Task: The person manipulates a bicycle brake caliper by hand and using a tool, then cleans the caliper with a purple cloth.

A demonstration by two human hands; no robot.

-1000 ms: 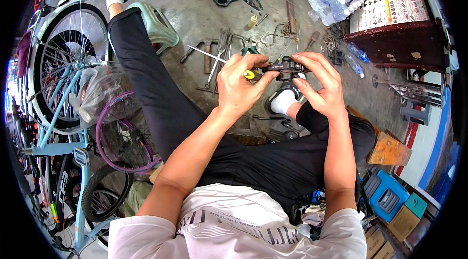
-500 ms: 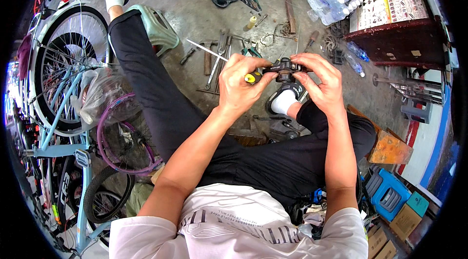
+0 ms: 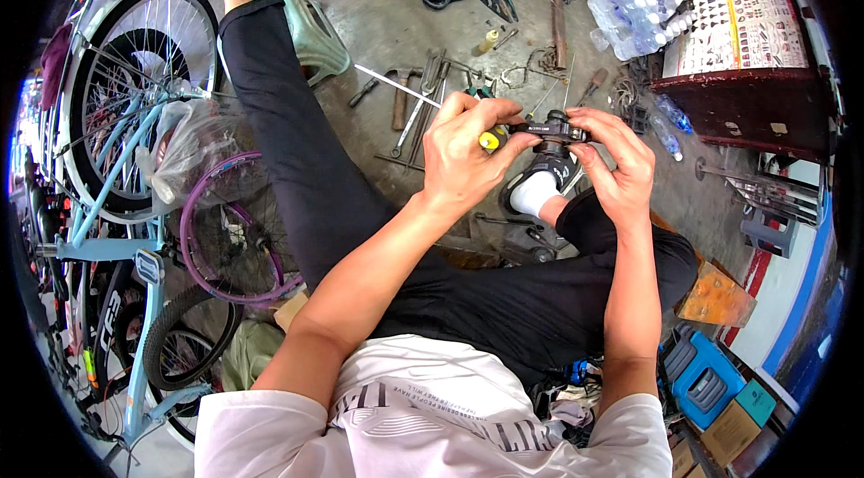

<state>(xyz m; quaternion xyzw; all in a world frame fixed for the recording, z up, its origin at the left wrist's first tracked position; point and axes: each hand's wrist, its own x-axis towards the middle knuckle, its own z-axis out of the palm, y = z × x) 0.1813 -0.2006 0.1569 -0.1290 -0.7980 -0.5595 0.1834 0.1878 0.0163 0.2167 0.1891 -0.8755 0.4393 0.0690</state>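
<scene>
In front of me, above my bent right leg, both hands hold a small black bicycle part [image 3: 555,130] with a round, ring-like piece under its flat arm; its exact kind is unclear. My left hand [image 3: 461,152] pinches the left end between thumb and fingers. Tucked in that same hand is a screwdriver [image 3: 492,138] with a yellow and black handle, its thin pale shaft sticking out up and left. My right hand [image 3: 619,163] closes thumb and fingertips on the part's right end.
Hammers, wrenches and other tools [image 3: 418,113] lie on the concrete floor ahead. A green stool [image 3: 310,37], purple wheel rim [image 3: 193,230] and bicycle [image 3: 112,172] stand left. Bottles [image 3: 639,14], a dark red cabinet [image 3: 742,109] and a blue case [image 3: 702,370] are right.
The view has shifted, so the floor items appear further right. Both hands keep hold of the black part, which looks slightly turned. The screwdriver stays in the left hand.
</scene>
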